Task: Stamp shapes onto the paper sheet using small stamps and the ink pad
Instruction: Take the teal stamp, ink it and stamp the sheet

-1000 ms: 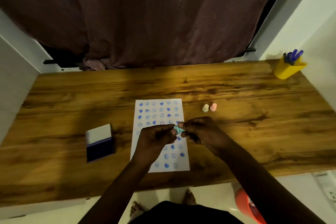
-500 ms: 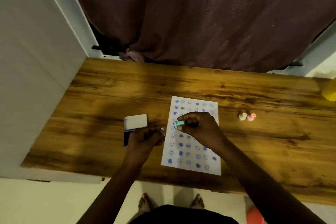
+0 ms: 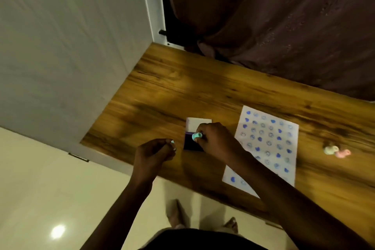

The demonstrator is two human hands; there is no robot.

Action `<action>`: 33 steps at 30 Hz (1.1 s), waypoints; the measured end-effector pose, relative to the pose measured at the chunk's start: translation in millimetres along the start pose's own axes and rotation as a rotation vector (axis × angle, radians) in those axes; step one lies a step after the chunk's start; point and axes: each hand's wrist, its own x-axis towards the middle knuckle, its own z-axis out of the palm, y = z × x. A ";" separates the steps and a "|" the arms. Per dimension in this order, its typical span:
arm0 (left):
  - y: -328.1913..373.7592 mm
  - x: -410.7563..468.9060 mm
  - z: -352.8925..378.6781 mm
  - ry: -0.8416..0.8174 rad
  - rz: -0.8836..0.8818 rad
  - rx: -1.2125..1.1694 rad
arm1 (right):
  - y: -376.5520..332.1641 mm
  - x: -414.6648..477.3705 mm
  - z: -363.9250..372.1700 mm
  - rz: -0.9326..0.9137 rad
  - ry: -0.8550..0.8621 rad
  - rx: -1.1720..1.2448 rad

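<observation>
My right hand [image 3: 217, 140] grips a small teal stamp [image 3: 196, 136] and holds it over the dark blue ink pad [image 3: 190, 144], whose white lid [image 3: 197, 125] stands open behind it. My left hand [image 3: 154, 153] hovers left of the pad, fingers curled around a small teal piece [image 3: 172, 142], likely the stamp's cap. The white paper sheet [image 3: 263, 144] lies to the right, covered with rows of blue stamped shapes. Whether the stamp touches the ink is unclear.
A cream stamp [image 3: 329, 150] and a pink stamp [image 3: 342, 153] stand on the wooden table [image 3: 203, 91] right of the sheet. A grey wall panel [image 3: 71, 46] bounds the table's left end. A dark curtain [image 3: 274, 16] hangs behind. My feet [image 3: 176, 213] show below.
My right hand has carried the teal stamp leftward from above the paper to the ink pad. My left hand stays left of the pad. The view has swung left.
</observation>
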 end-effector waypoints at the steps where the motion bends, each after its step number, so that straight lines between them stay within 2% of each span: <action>1: -0.5 -0.2 -5.2 0.016 -0.009 -0.007 | -4.0 3.7 3.4 -0.009 -0.011 -0.050; 10: -5.7 3.2 -26.2 0.079 -0.050 -0.032 | -19.2 17.4 24.6 -0.021 -0.071 -0.255; 23: -0.7 11.8 -13.9 0.014 -0.051 -0.063 | -25.1 27.8 46.4 0.034 -0.053 -0.363; 29: 7.9 12.4 -10.8 0.012 -0.009 -0.074 | -20.0 27.6 38.3 0.026 -0.038 -0.295; 33: 11.6 10.9 -3.4 -0.007 0.007 -0.064 | -8.7 26.5 23.2 0.112 -0.066 -0.056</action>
